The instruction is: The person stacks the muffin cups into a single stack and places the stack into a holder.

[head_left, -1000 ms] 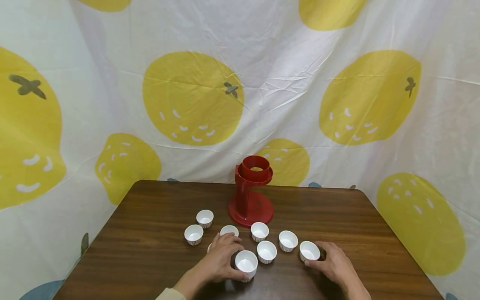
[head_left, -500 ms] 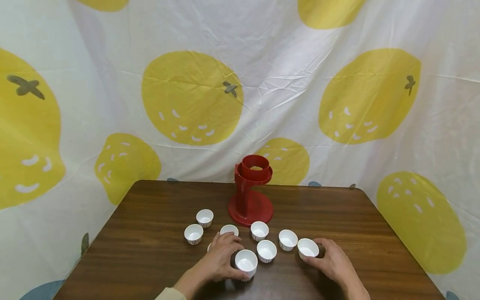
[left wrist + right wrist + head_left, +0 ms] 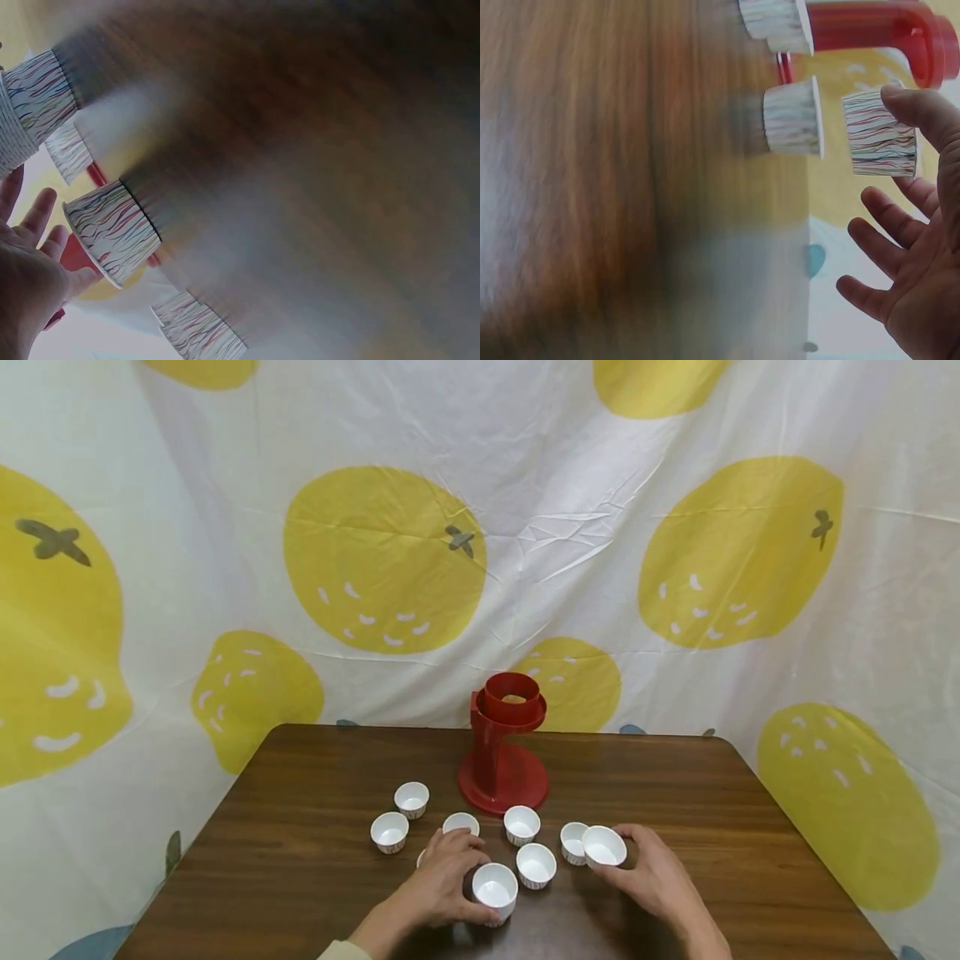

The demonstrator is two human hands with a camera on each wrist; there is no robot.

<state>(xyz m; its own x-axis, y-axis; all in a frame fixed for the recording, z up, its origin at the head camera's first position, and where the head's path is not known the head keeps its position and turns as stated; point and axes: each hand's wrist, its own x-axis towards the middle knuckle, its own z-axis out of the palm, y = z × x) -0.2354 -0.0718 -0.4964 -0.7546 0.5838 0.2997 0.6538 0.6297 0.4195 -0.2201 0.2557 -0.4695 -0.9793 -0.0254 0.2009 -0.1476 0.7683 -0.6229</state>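
Note:
Small white paper cups with coloured wavy lines stand around both hands. At the lower middle of the head view, my left hand grips a stack of paper cups with thumb and fingers curved round it. Several rims show on the stack in the left wrist view. My right hand pinches one paper cup between thumb and forefinger. In the right wrist view this cup is off the table, its other fingers spread below. It overlaps the standing cup in the head view.
A red stand with a round holder on top is at the back middle. Standing cups include two at left, one behind my left hand, and two in the middle. A lemon-print cloth hangs behind the brown table.
My right hand has lifted its paper cup and moved it left and away from me, up to the neighbouring cup. The left hand stays at its stack.

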